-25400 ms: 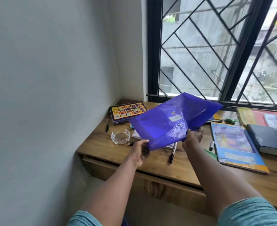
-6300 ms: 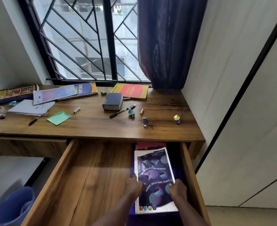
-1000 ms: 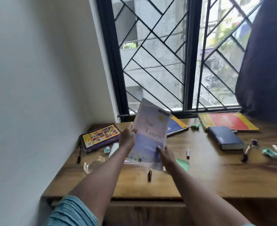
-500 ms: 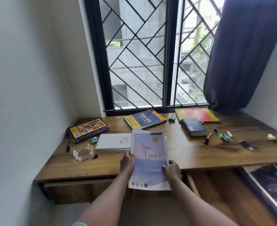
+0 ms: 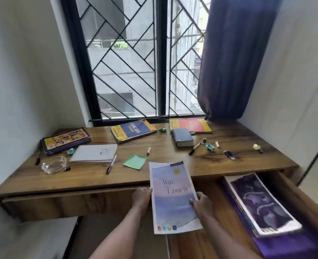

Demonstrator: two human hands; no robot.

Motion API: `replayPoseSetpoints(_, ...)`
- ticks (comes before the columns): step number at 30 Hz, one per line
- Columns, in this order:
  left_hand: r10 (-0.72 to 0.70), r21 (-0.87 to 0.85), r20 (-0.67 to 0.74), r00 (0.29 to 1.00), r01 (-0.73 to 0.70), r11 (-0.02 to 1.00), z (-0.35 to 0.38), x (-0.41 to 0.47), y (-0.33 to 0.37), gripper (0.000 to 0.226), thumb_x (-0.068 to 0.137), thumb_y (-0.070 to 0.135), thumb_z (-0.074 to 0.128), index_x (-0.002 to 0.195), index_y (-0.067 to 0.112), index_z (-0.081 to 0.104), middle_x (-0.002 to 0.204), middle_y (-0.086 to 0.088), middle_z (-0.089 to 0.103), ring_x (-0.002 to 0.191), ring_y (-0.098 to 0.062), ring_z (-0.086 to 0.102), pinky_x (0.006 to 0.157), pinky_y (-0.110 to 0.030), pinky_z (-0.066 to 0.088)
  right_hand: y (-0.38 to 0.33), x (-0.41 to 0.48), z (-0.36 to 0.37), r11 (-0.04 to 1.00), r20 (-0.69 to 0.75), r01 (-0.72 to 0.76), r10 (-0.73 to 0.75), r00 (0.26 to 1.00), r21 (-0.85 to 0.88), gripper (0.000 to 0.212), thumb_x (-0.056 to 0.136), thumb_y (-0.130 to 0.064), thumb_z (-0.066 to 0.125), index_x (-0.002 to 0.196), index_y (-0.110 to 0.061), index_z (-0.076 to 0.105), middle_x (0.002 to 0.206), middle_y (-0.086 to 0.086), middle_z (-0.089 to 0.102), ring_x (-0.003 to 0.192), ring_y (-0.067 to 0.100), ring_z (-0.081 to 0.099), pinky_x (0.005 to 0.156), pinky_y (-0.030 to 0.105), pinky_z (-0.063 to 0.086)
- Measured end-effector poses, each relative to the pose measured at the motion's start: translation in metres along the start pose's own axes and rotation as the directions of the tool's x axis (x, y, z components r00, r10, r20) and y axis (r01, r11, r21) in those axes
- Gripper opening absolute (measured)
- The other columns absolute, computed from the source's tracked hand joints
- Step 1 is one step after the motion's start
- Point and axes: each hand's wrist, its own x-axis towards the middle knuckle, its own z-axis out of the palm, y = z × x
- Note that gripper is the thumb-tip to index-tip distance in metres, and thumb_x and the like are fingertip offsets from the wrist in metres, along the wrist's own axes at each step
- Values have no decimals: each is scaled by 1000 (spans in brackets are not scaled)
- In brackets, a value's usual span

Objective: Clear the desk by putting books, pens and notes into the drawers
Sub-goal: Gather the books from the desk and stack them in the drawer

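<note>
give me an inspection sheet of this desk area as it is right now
surface: wooden desk; right drawer open, left drawer closed.
job's things: pastel notebook held in front of the desk edge; purple book on a blue folder in the right drawer; Core Java book, red book, dark blue book, colourful book, white notepad, green note and pens on the desk.
clutter: glass ashtray, crumpled paper bits.
grippers: left hand and right hand grip the notebook's side edges.
cables: nothing seen.
surroundings: barred window, purple curtain.
</note>
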Motion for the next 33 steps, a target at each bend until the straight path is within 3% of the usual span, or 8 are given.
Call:
replayPoseSetpoints(2,21,114,68,997,-29,993,33,-17,6,29,95,22,53,73,15,69,101,-11,68,90,-19,59,72,-28,38,23,2,-33,1000,-5,3,-3,1000,-22,20,84,-4,62,104,-4,64,106,14,69,94,28,63,70,24,44)
replayPoseSetpoints(5,0,140,97,995,-13,990,79,-36,11,23,93,17,55,81,6,71,89,-11,68,81,-24,64,73,-30,48,53,3,-76,997,-7,8,-8,1000,-71,21,84,-6,61,104,-5,64,106,12,69,89,24,61,64,22,41)
replayPoseSetpoints(10,-76,84,134,988,65,994,156,-64,15,19,85,8,59,69,7,70,83,-10,69,80,-24,67,72,-33,54,107,14,-131,993,-46,-65,61,997,-102,36,83,-8,63,118,-2,62,119,16,65,112,30,59,89,28,44)
replayPoseSetpoints(12,-98,91,149,984,85,992,180,-74,23,24,84,3,58,63,10,65,83,-10,67,75,-22,66,63,-27,55,126,19,-150,990,-48,-94,89,995,-108,32,83,-7,62,114,-1,63,116,16,66,111,31,59,89,29,43)
replayPoseSetpoints(14,-112,155,194,975,82,984,206,-76,31,16,86,4,57,75,7,68,86,-8,65,71,-17,63,51,-18,53,143,27,-167,988,-57,-108,102,993,-112,26,83,-4,62,109,0,66,111,18,68,108,32,61,86,29,44)
replayPoseSetpoints(19,-126,227,252,959,68,971,270,-58,42,13,85,8,64,95,3,72,101,-11,70,93,-22,68,83,-35,58,176,57,-200,975,-109,-189,176,978,-115,27,85,-8,60,112,-3,66,114,17,67,108,32,60,85,28,43)
replayPoseSetpoints(28,-145,269,350,926,49,962,367,-30,63,29,85,12,67,112,4,68,116,-11,67,105,-21,65,89,-27,53,205,126,-251,942,-163,-257,225,961,-216,30,88,-14,60,116,-5,63,116,15,66,110,29,60,87,28,45)
replayPoseSetpoints(33,-135,260,270,953,63,964,396,-24,64,32,88,15,63,119,8,62,123,-10,63,111,-22,62,90,-27,50,212,157,-259,933,-145,-215,179,973,-288,30,89,-16,60,116,-3,62,116,16,66,110,29,60,87,28,45)
